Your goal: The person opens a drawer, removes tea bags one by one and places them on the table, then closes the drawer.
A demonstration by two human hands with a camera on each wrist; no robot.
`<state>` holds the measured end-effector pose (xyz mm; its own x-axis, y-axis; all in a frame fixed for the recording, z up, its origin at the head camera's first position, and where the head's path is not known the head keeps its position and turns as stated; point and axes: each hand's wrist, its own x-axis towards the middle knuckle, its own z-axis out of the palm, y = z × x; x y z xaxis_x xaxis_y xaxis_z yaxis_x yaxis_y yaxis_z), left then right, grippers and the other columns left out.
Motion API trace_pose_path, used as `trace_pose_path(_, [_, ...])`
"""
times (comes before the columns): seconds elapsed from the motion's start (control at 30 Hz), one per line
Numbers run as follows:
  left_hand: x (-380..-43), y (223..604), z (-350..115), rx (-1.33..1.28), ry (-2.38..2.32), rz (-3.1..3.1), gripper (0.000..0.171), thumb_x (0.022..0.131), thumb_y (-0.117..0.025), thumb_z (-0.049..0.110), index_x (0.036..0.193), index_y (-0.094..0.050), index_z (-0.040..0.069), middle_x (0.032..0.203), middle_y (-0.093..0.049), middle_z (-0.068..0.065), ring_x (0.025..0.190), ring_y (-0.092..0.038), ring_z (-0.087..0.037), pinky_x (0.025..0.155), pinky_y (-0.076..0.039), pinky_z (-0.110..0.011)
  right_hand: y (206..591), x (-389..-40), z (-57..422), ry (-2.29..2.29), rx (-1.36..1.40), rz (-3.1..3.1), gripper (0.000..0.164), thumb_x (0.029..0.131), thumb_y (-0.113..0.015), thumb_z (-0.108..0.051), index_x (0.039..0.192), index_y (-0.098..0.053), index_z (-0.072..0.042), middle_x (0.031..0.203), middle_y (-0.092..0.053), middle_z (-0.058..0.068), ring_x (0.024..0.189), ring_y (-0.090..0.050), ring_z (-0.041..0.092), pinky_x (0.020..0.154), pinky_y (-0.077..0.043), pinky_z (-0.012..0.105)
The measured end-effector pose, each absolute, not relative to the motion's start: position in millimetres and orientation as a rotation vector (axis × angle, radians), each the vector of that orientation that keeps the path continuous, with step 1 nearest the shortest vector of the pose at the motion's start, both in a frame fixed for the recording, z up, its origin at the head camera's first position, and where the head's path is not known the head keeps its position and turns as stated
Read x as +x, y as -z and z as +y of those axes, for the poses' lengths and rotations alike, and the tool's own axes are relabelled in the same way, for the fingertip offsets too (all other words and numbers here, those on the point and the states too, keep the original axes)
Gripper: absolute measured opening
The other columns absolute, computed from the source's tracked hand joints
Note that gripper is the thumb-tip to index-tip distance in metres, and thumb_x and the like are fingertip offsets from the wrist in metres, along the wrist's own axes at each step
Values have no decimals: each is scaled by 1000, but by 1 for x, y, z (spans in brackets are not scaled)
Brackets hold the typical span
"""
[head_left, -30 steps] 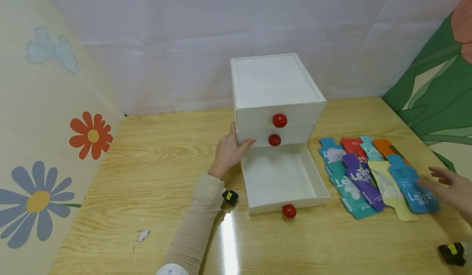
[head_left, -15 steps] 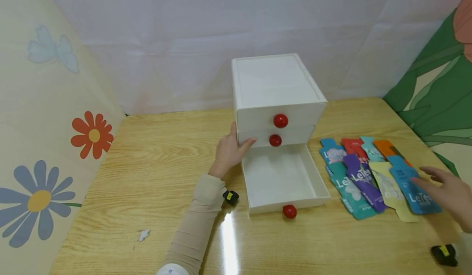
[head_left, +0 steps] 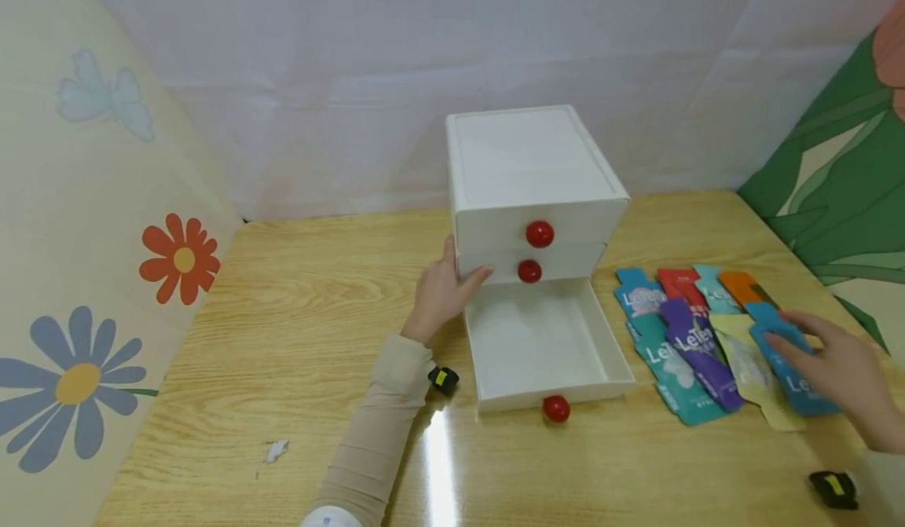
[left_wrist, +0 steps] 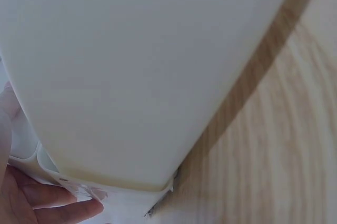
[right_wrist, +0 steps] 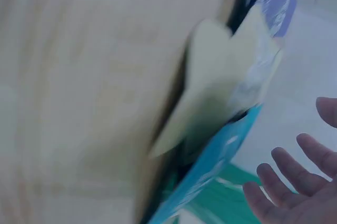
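A white drawer cabinet with red knobs stands on the table, its bottom drawer pulled out with a bare floor. My left hand holds the cabinet's front left corner, thumb across the middle drawer's front and fingers along the side. In the left wrist view, fingertips lie against white plastic. My right hand is over the blue pouch at the right of the pile, thumb and fingers spread around its upper part. In the right wrist view its fingers are spread beside the blue pouch.
Several other flat pouches overlap right of the drawer, among them a purple pouch, a yellow pouch and a green pouch. A torn white patch marks the table at left. Painted panels flank both sides.
My right hand has moved left and slightly up, from the blue pouch's right edge to over its upper part. The left hand and the cabinet keep their places.
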<state>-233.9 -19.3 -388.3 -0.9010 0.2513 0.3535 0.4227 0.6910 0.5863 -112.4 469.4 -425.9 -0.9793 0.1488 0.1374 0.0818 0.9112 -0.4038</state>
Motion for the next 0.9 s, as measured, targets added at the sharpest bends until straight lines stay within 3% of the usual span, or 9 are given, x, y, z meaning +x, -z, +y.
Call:
trace_pose_path(0.13, [-234, 388, -19, -536, 1021, -2661, 69, 86, -58, 45, 131, -31, 1, 70, -58, -11, 58, -56, -21, 50, -45, -28, 429, -117, 465, -584, -107, -2885, 64, 89, -56, -36, 134, -37, 5, 124, -42, 35, 93, -45, 53, 63, -41, 58])
trace_pose_path(0.27, [-233, 388, -20, -531, 1028, -2673, 69, 86, -58, 45, 131, -31, 1, 71, -58, -12, 59, -57, -22, 51, -45, -28, 398, -112, 424, -647, 6, -2863, 57, 88, -60, -27, 127, -42, 9, 119, -43, 38, 94, -44, 55, 66, -40, 61])
trace_pose_path(0.37, [-233, 388, -20, -527, 1028, -2679, 68, 86, -57, 45, 131, -31, 1, 72, -59, -12, 59, -57, -22, 50, -45, -28, 371, -106, 392, -698, 96, -2833, 50, 87, -61, -20, 122, -46, 11, 113, -46, 39, 89, -46, 54, 64, -47, 44])
trace_pose_path(0.43, [-233, 387, -19, -524, 1033, -2681, 68, 86, -58, 45, 131, -31, 1, 72, -59, -12, 59, -57, -22, 50, -45, -28, 359, -103, 378, -719, 135, -2810, 46, 86, -62, -18, 120, -48, 10, 112, -49, 37, 85, -50, 49, 61, -45, 25])
trace_pose_path(0.5, [-233, 387, -19, -519, 1033, -2685, 69, 86, -58, 46, 131, -31, 1, 72, -59, -12, 59, -57, -22, 50, -45, -28, 353, -102, 367, -737, 180, -2783, 44, 84, -64, -15, 119, -51, 8, 111, -52, 34, 87, -53, 37, 60, -35, 9])
trace_pose_path(0.57, [-233, 387, -19, -518, 1035, -2690, 69, 85, -58, 46, 131, -31, 1, 72, -58, -12, 59, -56, -22, 50, -44, -28, 350, -102, 361, -757, 227, -2759, 44, 82, -67, -14, 118, -53, 7, 111, -54, 32, 89, -54, 17, 64, -30, 1])
trace_pose_path(0.73, [-232, 387, -19, -529, 1041, -2686, 68, 86, -58, 45, 130, -32, 1, 73, -59, -12, 59, -57, -22, 50, -45, -28, 350, -104, 347, -724, 365, -2675, 44, 77, -72, -10, 115, -56, 5, 109, -59, 21, 92, -39, -15, 71, -30, -2])
trace_pose_path(0.83, [-233, 387, -20, -529, 1039, -2679, 68, 85, -58, 45, 131, -32, 1, 74, -60, -13, 61, -58, -22, 52, -46, -29, 350, -104, 336, -724, 422, -2636, 41, 75, -73, -8, 112, -59, 3, 105, -61, 18, 93, -36, -20, 71, -33, 0])
trace_pose_path(0.9, [-233, 387, -20, -526, 1037, -2677, 69, 85, -59, 45, 131, -32, 2, 75, -60, -13, 61, -58, -23, 53, -46, -30, 347, -102, 328, -717, 430, -2646, 40, 76, -73, -9, 112, -59, 1, 104, -62, 16, 91, -41, -16, 69, -36, 3])
